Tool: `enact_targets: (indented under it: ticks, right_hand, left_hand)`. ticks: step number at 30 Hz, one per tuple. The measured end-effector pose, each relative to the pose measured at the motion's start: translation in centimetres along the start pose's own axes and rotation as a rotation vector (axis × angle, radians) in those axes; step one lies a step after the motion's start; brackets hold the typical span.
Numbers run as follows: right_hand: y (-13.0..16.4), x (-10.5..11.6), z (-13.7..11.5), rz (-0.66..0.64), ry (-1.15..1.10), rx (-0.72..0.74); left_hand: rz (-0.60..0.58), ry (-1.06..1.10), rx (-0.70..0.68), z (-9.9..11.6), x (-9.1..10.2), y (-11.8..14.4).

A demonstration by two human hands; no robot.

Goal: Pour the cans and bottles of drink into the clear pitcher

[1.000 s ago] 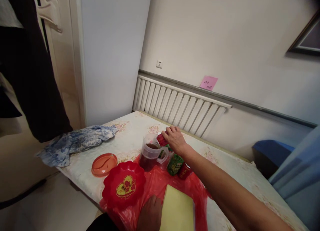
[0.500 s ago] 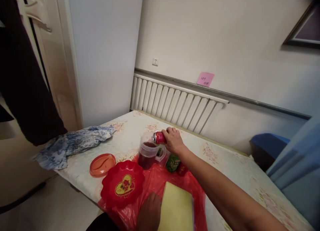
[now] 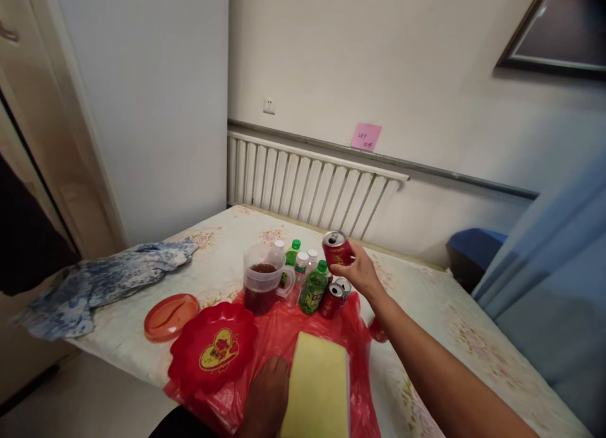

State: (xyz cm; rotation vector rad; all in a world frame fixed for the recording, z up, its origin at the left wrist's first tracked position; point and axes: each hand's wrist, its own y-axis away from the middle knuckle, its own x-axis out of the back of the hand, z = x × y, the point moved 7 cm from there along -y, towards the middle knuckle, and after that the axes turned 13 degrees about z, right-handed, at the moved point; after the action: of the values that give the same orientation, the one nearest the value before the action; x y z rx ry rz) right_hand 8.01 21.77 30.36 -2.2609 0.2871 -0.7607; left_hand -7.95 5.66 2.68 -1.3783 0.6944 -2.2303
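Observation:
My right hand holds a red drink can upright in the air, above and right of the drinks on the table. Below it stand a clear jug of dark liquid, a green bottle, some small white bottles and another red can. My left hand rests flat on the red plastic bag at the near edge, beside a yellow pad.
A red heart-patterned plate and an orange lid lie at the front left. A blue patterned cloth is heaped on the table's left end. A radiator runs behind the table. A blue seat stands at right.
My right hand has tipped the red can back upright and drawn it right, away from the jug. The view has swung to the right. My left hand has stayed put.

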Motion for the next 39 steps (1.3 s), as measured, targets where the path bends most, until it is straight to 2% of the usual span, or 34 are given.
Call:
enact_targets:
  ticks: [2,5,10,13,19,33,39]
  right_hand:
    - [2.0,1.8,3.2,0.031,-0.019,-0.148]
    - [5.9,3.1,8.1,0.085,-0.036,-0.336]
    - [11.8,2.2,14.9,0.159,-0.02,-0.527]
    - [14.1,1.1,17.3,0.174,-0.04,-0.602]
    - [15.8,0.2,18.7,0.205,-0.051,-0.625]
    - [17.1,-2.8,21.6,0.22,-0.127,-0.591]
    - [17.4,-3.0,22.0,0.209,-0.146,-0.561]
  left_hand:
    - [0.008,0.006,0.019,-0.2,-0.1,0.0]
    - [0.032,-0.008,0.051,-0.5,0.0,0.0]
    - [0.054,-0.039,-0.02,0.1,0.5,-0.3]
    - [0.026,-0.053,0.006,0.0,0.4,-0.4]
    - [-0.015,-0.071,0.043,-0.4,-0.1,-0.3]
    - [-0.065,-0.093,0.082,-0.7,-0.6,-0.3]
    - [-0.08,-0.085,0.102,-0.8,-0.6,-0.4]
